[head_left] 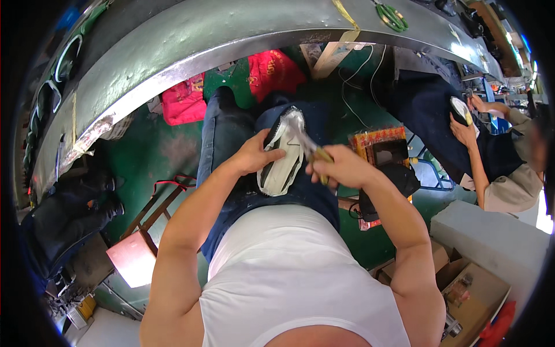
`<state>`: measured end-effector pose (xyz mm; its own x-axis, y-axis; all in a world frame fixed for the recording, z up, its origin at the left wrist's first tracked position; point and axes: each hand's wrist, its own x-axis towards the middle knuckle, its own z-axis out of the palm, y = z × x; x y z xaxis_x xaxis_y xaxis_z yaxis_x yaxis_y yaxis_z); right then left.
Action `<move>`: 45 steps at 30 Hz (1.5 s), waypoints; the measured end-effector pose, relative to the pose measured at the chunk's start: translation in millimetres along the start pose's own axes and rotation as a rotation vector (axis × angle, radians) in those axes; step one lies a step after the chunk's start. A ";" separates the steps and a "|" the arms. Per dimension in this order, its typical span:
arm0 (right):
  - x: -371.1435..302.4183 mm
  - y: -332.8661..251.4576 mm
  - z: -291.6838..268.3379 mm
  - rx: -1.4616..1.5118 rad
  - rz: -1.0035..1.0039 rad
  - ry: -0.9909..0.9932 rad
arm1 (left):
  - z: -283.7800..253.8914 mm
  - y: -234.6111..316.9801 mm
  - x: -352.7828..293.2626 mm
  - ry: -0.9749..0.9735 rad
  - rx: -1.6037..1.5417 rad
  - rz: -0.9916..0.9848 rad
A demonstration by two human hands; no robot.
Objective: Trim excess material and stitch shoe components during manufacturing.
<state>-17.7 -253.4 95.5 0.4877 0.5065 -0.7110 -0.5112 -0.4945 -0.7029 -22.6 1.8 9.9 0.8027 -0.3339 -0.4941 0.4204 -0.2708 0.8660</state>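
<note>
A shoe [280,178] lies sole side up on my lap, its pale underside ringed by a dark upper gathered at the edge. My left hand [257,155] grips the shoe's left side, thumb across the pale underside. In my right hand [342,166] is a pair of pliers [311,146], its yellowish handles inside my closed fingers. The metal head of the pliers reaches over the upper part of the shoe, near the far end. Whether the jaws pinch the edge there is too blurred to tell.
A long metal-topped bench [196,43] curves across the far side, with green-handled scissors [393,18] on it. Red bags [274,72] lie beneath. At right a co-worker holds another shoe [461,110]. A pink-topped stool [133,258] stands left; a cardboard box [480,292] sits lower right.
</note>
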 end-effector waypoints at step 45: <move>13.5 -88.7 -17.0 -0.826 0.472 -0.363 | 26.6 -52.6 -8.9 0.287 0.097 0.312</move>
<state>46.2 -214.7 147.9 0.0479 0.2491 -0.9673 0.1198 -0.9628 -0.2421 -63.1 -5.1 -33.3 0.9759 -0.1524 -0.1563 0.1081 -0.2849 0.9525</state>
